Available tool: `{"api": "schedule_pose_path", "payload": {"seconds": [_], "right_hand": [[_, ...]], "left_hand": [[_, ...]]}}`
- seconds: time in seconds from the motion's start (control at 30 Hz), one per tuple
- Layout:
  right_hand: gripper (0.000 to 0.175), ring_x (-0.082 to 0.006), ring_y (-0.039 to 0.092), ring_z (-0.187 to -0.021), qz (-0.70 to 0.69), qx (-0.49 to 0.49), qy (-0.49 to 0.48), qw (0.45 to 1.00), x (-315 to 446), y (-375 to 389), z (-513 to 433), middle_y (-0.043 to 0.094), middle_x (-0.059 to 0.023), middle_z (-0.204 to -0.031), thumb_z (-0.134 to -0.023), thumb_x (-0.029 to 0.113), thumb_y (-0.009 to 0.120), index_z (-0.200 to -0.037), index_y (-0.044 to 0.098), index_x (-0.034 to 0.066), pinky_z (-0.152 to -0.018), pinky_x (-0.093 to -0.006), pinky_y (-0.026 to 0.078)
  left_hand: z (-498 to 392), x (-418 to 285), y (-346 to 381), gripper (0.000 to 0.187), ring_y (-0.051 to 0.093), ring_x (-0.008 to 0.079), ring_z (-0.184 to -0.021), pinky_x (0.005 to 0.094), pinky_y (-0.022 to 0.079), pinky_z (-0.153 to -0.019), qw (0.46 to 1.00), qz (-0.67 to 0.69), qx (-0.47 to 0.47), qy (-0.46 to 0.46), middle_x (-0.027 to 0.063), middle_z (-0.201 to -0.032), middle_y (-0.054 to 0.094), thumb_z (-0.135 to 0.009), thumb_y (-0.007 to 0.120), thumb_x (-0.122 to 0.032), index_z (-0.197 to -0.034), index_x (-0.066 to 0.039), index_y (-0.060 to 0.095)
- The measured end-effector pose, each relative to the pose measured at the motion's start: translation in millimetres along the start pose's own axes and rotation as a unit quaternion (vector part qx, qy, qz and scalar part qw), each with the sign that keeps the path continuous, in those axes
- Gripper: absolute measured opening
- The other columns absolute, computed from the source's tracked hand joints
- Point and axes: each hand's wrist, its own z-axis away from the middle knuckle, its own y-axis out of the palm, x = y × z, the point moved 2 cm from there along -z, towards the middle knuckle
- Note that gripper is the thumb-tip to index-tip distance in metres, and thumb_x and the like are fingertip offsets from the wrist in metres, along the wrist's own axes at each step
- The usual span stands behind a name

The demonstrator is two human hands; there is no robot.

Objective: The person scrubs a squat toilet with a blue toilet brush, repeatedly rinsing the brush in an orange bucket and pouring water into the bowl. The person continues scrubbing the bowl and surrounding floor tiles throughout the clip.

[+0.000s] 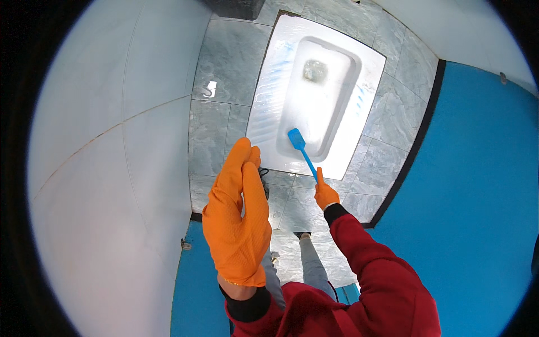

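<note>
My right hand (326, 193), in an orange rubber glove, grips the handle of a blue plastic toilet brush (297, 139). The brush head rests at or just over the near end of the basin of a white ceramic squat toilet (269, 126). Blue streaks mark the ribbed footrest on the left and a patch on the right rim. Water shows in the drain hole (315, 70) at the far end. My left hand (238, 219), gloved the same way, is raised near the camera with its fingers extended close together and holds nothing visible.
Grey marbled floor tiles (229, 59) surround the toilet. A dark bin or container (236, 7) stands at the far left. A pale wall (105, 168) rises on the left, and a blue panel (471, 160) with a black base strip (414, 147) on the right. My legs (313, 263) are below.
</note>
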Motion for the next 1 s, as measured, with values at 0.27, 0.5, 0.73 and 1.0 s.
{"api": "schedule_pose_path", "payload": {"seconds": [0.27, 0.5, 0.73, 1.0], "right_hand": [[0.073, -0.0397, 0.067, -0.088, 0.011, -0.238, 0.02, 0.971, 1, -107, -139, 0.066, -0.0261, -0.099, -0.089, 0.014, 0.044, -0.152, 0.007, 0.0187, -0.073, -0.0496, 0.051], [0.091, -0.0347, 0.067, -0.075, 0.055, 0.066, 0.086, 0.993, -33, -13, 21, 0.067, -0.0244, -0.087, -0.083, 0.004, 0.049, -0.154, -0.005, 0.0234, -0.066, -0.0482, 0.048], [0.071, -0.0389, 0.064, -0.1, 0.08, -0.188, 0.088, 0.975, -2, -134, -127, 0.063, -0.0275, -0.112, -0.095, 0.022, 0.04, -0.152, -0.003, 0.0202, -0.082, -0.0518, 0.049], [0.069, -0.04, 0.067, -0.086, 0.141, 0.011, 0.111, 0.984, -20, -42, -12, 0.066, -0.0279, -0.105, -0.094, 0.015, 0.036, -0.154, 0.002, 0.022, -0.075, -0.0533, 0.049]], "left_hand": [[8, 4, 6, 0.035, 0.062, 0.0195, -0.109, 0.0298, 0.046, -0.097, 0.999, -0.037, 0.01, -0.027, 0.0141, -0.118, 0.065, -0.097, 0.052, -0.007, -0.131, 0.003, 0.052], [-4, -3, 0, 0.035, 0.062, 0.0197, -0.109, 0.029, 0.046, -0.097, 0.999, 0.005, -0.011, -0.032, 0.0146, -0.118, 0.065, -0.097, 0.052, -0.007, -0.13, 0.004, 0.052], [4, 0, 7, 0.033, 0.061, 0.0202, -0.111, 0.029, 0.046, -0.098, 1.0, -0.017, 0.0, 0.001, 0.0139, -0.12, 0.064, -0.099, 0.05, -0.009, -0.13, 0.003, 0.053], [-4, -4, -5, 0.033, 0.063, 0.0208, -0.111, 0.0271, 0.05, -0.089, 0.999, 0.011, -0.028, -0.018, 0.0146, -0.119, 0.065, -0.097, 0.053, -0.005, -0.129, 0.002, 0.055]]}}
